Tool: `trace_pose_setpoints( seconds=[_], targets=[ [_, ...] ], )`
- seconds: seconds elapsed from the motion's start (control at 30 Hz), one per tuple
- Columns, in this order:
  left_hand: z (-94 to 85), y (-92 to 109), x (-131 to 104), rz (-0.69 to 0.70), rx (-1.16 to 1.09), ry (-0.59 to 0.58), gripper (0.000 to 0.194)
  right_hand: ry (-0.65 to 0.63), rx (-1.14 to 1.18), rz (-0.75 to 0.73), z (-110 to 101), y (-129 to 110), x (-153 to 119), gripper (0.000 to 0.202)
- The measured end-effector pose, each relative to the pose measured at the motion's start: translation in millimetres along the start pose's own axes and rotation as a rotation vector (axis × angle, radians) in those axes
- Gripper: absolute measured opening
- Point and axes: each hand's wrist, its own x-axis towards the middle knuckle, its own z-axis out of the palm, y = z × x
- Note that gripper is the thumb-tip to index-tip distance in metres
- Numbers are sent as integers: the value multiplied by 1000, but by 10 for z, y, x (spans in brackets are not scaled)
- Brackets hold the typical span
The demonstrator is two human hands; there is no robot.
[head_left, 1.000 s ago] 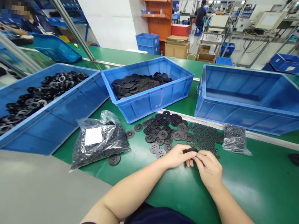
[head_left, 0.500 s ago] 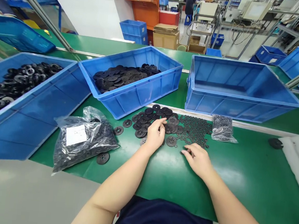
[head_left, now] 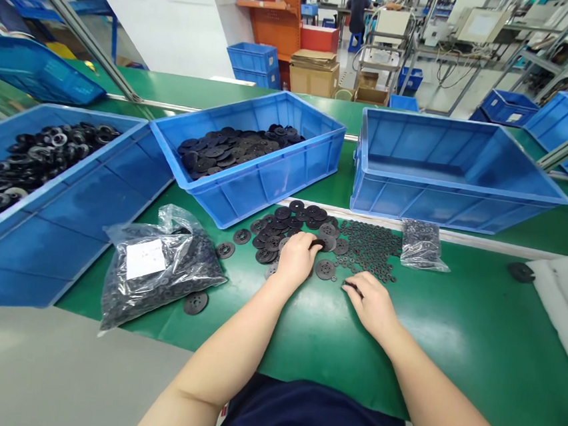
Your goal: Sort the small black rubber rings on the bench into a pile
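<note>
My left hand [head_left: 298, 261] pinches a black disc [head_left: 317, 244] at the right side of a pile of black discs [head_left: 273, 229]. Over the green table, my right hand [head_left: 370, 297] has its thumb and fingers closed on a dark disc [head_left: 353, 288], seen nearly edge-on. A single disc [head_left: 325, 269] lies flat between my hands with a small ring [head_left: 334, 279] beside it. Many small black rings [head_left: 368, 244] are spread just beyond my right hand.
A full plastic bag [head_left: 158, 271] lies left, a smaller bag [head_left: 420, 245] right of the rings. Behind stand a blue bin [head_left: 261, 184] of discs and another blue bin [head_left: 455, 206]. A left bin [head_left: 87, 221] holds black rings. A person [head_left: 358, 9] sits far back.
A black disc now shows in the fingers of my left hand. My right hand now shows a dark disc between its fingers. The camera view has shifted slightly.
</note>
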Motion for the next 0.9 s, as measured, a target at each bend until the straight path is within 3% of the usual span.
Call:
trace_pose_setpoints(
  seconds=[0.13, 0.27, 0.33, 0.4, 0.7, 0.9],
  targets=[
    [-1, 121, -121, -75, -379, 28, 14, 175, 77, -47, -28, -106, 62, 17],
    [47, 364, -266, -234, -876, -278, 21, 305, 94, -69, -63, -197, 99, 17],
    [65, 451, -311, -294, -1023, -423, 30, 321, 93, -78, -67, -209, 103, 17],
    [72, 488, -330, -331, -1102, -484, 37, 317, 84, -85, -65, -204, 102, 17],
    [10, 420, -273, -382, -1181, -579, 38, 280, 99, -53, -73, -183, 75, 14],
    [-64, 328, -167, -431, -1112, -350, 34, 306, 60, 28, -141, -78, 42, 22]
  ],
)
